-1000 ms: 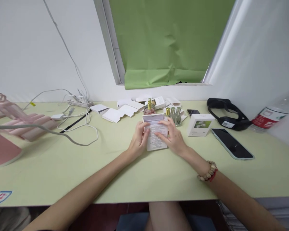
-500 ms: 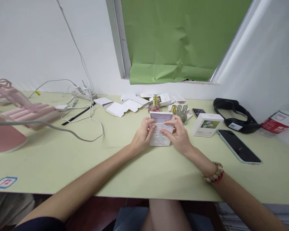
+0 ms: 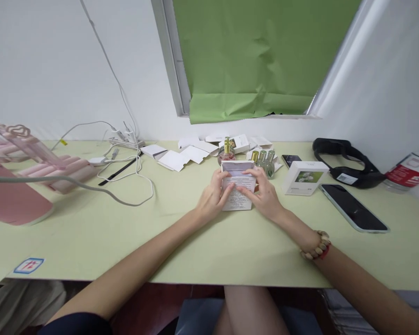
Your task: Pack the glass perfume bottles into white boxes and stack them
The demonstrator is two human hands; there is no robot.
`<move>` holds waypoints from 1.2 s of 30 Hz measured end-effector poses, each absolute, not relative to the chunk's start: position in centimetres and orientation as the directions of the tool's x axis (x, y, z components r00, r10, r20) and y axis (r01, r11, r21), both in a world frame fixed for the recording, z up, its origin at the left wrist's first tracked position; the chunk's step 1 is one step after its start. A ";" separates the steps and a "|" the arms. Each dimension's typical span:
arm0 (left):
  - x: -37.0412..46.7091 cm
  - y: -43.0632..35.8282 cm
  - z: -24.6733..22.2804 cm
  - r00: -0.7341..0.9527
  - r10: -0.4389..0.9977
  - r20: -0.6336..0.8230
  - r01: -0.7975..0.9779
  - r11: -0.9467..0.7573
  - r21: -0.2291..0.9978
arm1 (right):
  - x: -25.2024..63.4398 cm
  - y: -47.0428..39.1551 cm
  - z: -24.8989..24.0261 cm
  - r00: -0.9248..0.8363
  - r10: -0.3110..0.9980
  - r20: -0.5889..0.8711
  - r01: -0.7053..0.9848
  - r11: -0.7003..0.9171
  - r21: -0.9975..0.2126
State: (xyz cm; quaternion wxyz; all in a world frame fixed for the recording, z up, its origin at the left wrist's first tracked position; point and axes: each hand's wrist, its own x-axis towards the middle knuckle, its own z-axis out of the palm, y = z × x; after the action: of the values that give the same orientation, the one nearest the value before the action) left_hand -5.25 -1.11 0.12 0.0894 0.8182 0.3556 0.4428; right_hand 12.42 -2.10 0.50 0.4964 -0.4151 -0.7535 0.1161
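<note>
Both hands meet on one thing: the left hand (image 3: 211,195) and the right hand (image 3: 264,195) each have a grip clamped on a printed white box (image 3: 238,201), one at either side, thumbs on the face covered in small text. The box is held in front of the person, over the middle of the desk (image 3: 181,251); from here I can't tell whether its lower edge touches the surface. A beaded bracelet (image 3: 316,249) circles the right wrist.

Just beyond the box stands a pinkish bottle (image 3: 226,159) with a gold top, and to its right a cluster of small bottles (image 3: 264,166), partly hidden behind the right hand. White card pieces (image 3: 174,159) lie scattered toward the wall.

Farther right, a white box with a green picture (image 3: 302,184) stands upright, a phone (image 3: 354,208) lying near it and a black headset (image 3: 365,177) behind that. A red-labelled bottle (image 3: 410,174) is at the far right. Over on the left I see a loose white cable (image 3: 152,188) and a pink stand (image 3: 64,173). A green blind (image 3: 261,60) covers the window.
</note>
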 end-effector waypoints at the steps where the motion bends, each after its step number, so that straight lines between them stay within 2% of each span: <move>1: -5.3 -1.1 0.1 0.354 0.658 0.665 0.504 -0.733 0.457 | 12.4 -2.1 0.5 -0.160 0.744 0.649 0.512 0.624 -0.590; 6: -5.3 -1.0 0.0 0.351 0.652 0.673 0.507 -0.736 0.449 | 12.4 -2.1 0.4 -0.149 0.741 0.655 0.474 0.635 -0.610; 12: -5.2 -1.0 -0.2 0.354 0.614 0.705 0.524 -0.755 0.394 | 12.4 -2.2 0.6 -0.166 0.741 0.651 0.517 0.627 -0.582; 14: -5.3 -0.7 -0.3 0.358 0.551 0.754 0.542 -0.780 0.312 | 12.5 -2.0 0.4 -0.174 0.723 0.669 0.542 0.637 -0.548; 18: -5.9 0.4 -0.2 0.429 0.302 0.851 0.533 -0.846 0.031 | 12.8 -1.6 0.2 -0.204 0.615 0.762 0.610 0.689 -0.392; 21: -6.5 0.9 0.0 0.459 0.232 0.858 0.573 -0.815 -0.087 | 13.2 -1.7 0.7 -0.254 0.555 0.792 0.619 0.722 -0.308; 27: -7.0 0.8 0.5 0.580 0.362 0.730 0.604 -0.792 -0.087 | 13.6 -2.0 1.2 -0.231 0.426 0.875 0.518 0.815 -0.260; 32: -7.0 0.2 0.7 0.657 0.411 0.632 0.527 -0.850 0.004 | 13.2 -1.7 0.4 -0.281 0.518 0.808 0.529 0.786 -0.321; 36: -6.9 -1.4 1.0 0.663 0.434 0.610 0.532 -0.846 0.024 | 13.0 -1.7 0.4 -0.227 0.572 0.788 0.545 0.745 -0.384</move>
State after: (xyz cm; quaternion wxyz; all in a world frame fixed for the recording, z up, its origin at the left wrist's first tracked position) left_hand -6.90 -1.39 0.97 -0.0783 0.9085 0.2661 0.3126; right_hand 13.04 -1.66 0.37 0.5090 -0.3566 -0.7833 0.0135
